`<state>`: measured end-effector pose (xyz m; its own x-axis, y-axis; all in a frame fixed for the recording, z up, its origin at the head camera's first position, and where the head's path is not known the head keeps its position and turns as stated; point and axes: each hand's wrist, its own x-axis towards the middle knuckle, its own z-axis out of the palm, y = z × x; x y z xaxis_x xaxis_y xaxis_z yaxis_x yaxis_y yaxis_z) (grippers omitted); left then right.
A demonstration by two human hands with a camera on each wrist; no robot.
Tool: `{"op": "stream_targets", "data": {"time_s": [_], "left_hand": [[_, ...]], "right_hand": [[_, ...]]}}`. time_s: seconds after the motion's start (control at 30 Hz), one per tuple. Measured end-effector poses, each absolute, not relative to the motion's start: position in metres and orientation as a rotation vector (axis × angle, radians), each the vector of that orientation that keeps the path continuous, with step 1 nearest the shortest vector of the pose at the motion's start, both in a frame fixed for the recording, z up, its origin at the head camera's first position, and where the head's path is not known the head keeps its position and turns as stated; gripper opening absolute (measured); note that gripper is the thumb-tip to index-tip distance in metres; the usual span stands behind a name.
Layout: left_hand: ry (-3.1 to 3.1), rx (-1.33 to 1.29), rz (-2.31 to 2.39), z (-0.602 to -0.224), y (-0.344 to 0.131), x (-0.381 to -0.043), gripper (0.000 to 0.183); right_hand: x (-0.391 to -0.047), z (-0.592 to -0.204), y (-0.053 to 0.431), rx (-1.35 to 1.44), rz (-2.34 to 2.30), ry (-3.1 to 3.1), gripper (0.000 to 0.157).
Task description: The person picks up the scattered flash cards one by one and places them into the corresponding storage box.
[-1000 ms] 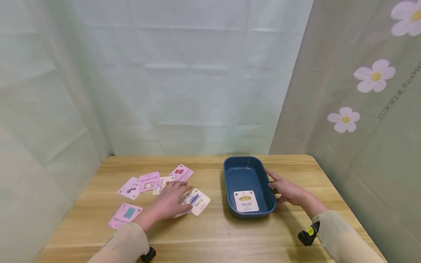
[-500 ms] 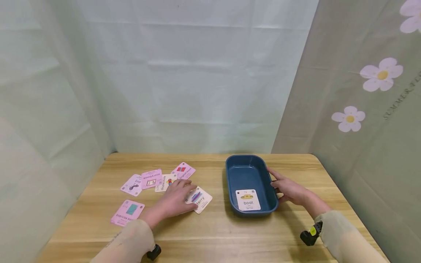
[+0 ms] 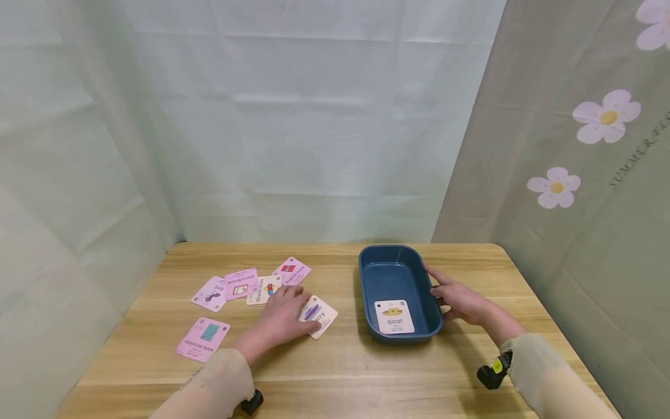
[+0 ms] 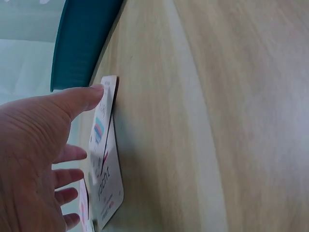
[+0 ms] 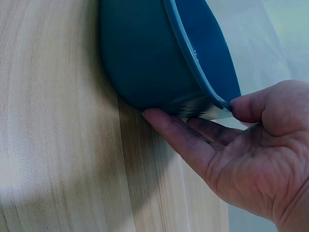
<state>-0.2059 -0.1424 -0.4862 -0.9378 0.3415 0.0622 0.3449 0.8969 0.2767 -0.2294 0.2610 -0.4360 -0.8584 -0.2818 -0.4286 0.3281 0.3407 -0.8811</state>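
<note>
My left hand (image 3: pixel 282 320) is over the white ferry card (image 3: pixel 323 314) on the table. Its thumb (image 4: pixel 91 96) touches the ferry card near one edge, and the other fingers are spread loosely beside it. A yacht card (image 4: pixel 110 188) lies partly under the ferry card in the left wrist view; in the head view the hand hides it. At the right stands a dark blue rectangular tray (image 3: pixel 387 285), with a boat card (image 3: pixel 394 317) lying inside. My right hand (image 3: pixel 460 301) holds the tray's right side, thumb at the rim, fingers against the outer wall.
Left of my left hand lie a spaceship card (image 3: pixel 262 291), an English book card (image 3: pixel 291 271), a storybook card (image 3: pixel 241 283), an ant card (image 3: pixel 209 294) and an exercise book card (image 3: pixel 204 339). Curtains (image 3: pixel 314 145) enclose the table at the back and sides.
My left thumb has come onto the ferry card, and the hand has shifted slightly right, covering more of it. The yacht card's corner is now hidden in the head view. My right hand stays at the tray.
</note>
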Motion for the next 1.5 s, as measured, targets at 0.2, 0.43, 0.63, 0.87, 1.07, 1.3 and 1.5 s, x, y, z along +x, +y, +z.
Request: {"op": "stream_targets", "data": {"time_s": [0.2, 0.43, 0.63, 0.87, 1.07, 1.3, 1.5], "left_hand": [[-3.015, -0.452, -0.396, -0.489, -0.133, -0.204, 0.084], [-2.958, -0.368, -0.264, -0.498, -0.122, -0.199, 0.091], [-2.963, -0.336, -0.314, -0.501, -0.120, -0.194, 0.090], [-2.964, -0.372, -0.390, -0.500, -0.121, -0.197, 0.085], [-2.966, -0.388, -0.475, -0.498, -0.117, -0.201, 0.084], [-2.933, -0.401, -0.561, -0.494, -0.115, -0.207, 0.075], [-2.903, -0.397, -0.632, -0.490, -0.114, -0.211, 0.063]], "right_hand": [[-0.230, -0.435, 0.258, 0.043, -1.543, 2.095, 0.058], [-0.226, -0.440, 0.257, 0.056, -1.557, 2.094, 0.059], [-0.223, -0.444, 0.257, 0.037, -1.567, 2.082, 0.058], [-0.224, -0.444, 0.259, 0.048, -1.579, 2.089, 0.059], [-0.224, -0.444, 0.260, 0.051, -1.577, 2.090, 0.059], [-0.227, -0.440, 0.261, 0.051, -1.573, 2.098, 0.058], [-0.227, -0.438, 0.261, 0.037, -1.561, 2.107, 0.059]]}}
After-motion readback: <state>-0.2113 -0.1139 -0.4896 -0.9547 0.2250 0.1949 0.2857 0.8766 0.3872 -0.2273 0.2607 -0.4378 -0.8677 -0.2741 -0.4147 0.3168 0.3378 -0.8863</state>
